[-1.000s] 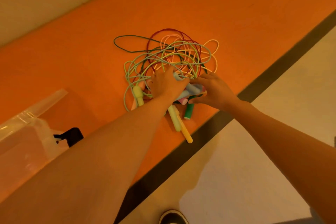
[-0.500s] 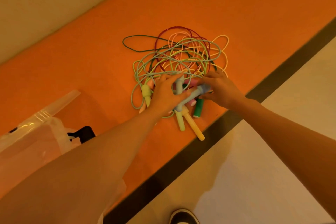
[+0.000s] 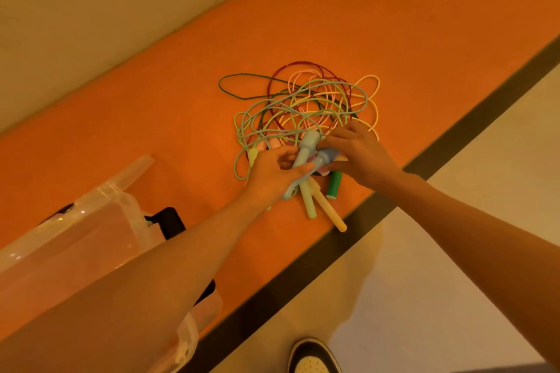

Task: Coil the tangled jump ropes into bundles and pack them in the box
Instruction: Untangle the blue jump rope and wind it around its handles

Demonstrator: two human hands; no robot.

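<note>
The fingers of the left hand (image 3: 274,174) curl round a pale blue handle (image 3: 306,147), whose thick end sticks up past the knuckles. The right hand (image 3: 362,156) pinches a second blue handle (image 3: 326,157) between thumb and fingertips, touching the first. Just beneath the hands lie 2 yellow handles (image 3: 321,206) side by side and 1 green handle (image 3: 335,183). A pink handle (image 3: 274,144) shows beside the left fingers. Beyond the hands, the tangled jump ropes (image 3: 303,103) sprawl in loose loops of green, red, pink, yellow and blue on the orange surface (image 3: 136,106). The clear plastic box (image 3: 91,230) stands at the left, well apart from the tangle and partly hidden by the left forearm. A shoe (image 3: 312,357) shows on the floor below.
</note>
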